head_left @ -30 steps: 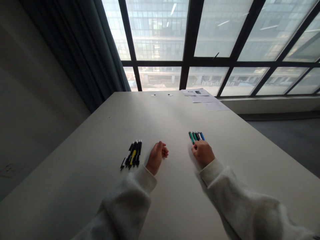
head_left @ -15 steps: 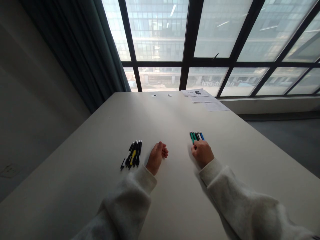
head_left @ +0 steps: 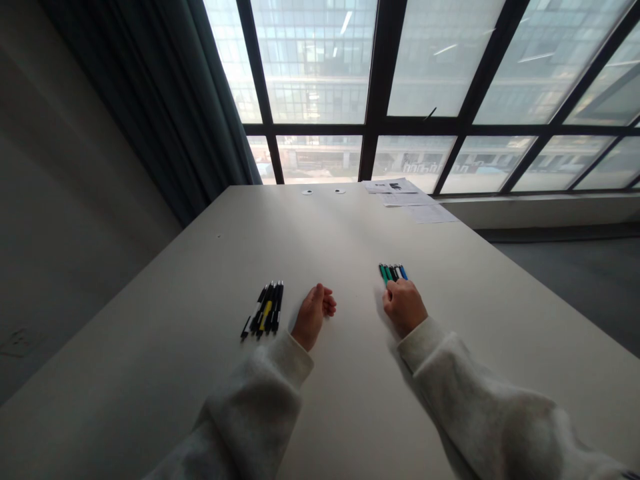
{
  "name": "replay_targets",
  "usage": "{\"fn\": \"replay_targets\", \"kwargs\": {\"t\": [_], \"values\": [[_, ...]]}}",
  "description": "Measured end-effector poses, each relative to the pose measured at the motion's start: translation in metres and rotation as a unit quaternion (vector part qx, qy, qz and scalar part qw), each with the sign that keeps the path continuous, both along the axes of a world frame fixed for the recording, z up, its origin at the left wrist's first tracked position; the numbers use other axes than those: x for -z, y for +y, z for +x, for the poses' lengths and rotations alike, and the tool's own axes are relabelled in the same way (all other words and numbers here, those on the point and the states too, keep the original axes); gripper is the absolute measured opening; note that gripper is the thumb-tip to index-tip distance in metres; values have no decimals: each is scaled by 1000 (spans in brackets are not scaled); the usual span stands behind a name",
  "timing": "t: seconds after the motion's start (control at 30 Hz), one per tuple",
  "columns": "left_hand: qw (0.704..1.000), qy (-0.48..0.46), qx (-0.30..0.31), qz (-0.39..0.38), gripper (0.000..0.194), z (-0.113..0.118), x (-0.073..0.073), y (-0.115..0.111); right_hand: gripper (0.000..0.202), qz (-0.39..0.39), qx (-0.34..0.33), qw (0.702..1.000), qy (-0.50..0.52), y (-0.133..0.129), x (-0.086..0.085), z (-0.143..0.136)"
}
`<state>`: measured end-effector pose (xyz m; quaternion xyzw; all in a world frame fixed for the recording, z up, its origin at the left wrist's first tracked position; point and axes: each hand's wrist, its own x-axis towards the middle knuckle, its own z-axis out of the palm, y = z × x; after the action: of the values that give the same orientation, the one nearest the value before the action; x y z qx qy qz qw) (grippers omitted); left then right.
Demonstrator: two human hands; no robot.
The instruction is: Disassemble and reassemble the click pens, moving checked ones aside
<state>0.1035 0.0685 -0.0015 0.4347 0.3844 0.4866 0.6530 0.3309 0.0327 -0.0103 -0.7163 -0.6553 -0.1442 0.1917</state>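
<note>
Several pens (head_left: pixel 265 310), mostly black with one yellow and some white parts, lie side by side on the white table (head_left: pixel 320 240) at left. To their right my left hand (head_left: pixel 314 312) rests on its side, its fingers curled and nothing visible in them. Farther right, a row of green, black, white and blue pens (head_left: pixel 393 272) lies at the knuckles of my right hand (head_left: pixel 404 305). That hand is closed, palm down, over the near ends of the row, and what its fingers hold, if anything, is hidden.
Printed paper sheets (head_left: pixel 400 193) lie at the table's far right corner. Two small round white pieces (head_left: pixel 307 193) are near the far edge. A dark curtain (head_left: pixel 165 100) hangs at left, with large windows behind the table.
</note>
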Motion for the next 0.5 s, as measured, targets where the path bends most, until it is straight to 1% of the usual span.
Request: {"fn": "replay_targets", "kwargs": {"t": [0.2,0.33,0.43,0.5], "values": [[999,43,4,22,61,-1,-1,1,14,12,-6,1000,6,-1,-1,-1],[991,114,17,63,55,0,0,-1,14,21,-31,999,10,-1,-2,-6],[972,203,41,114,42,2,-1,-4,15,27,-64,997,14,-3,-4,-12],[945,280,57,159,31,0,-7,-5,17,31,-88,995,20,-4,-5,-16]]}}
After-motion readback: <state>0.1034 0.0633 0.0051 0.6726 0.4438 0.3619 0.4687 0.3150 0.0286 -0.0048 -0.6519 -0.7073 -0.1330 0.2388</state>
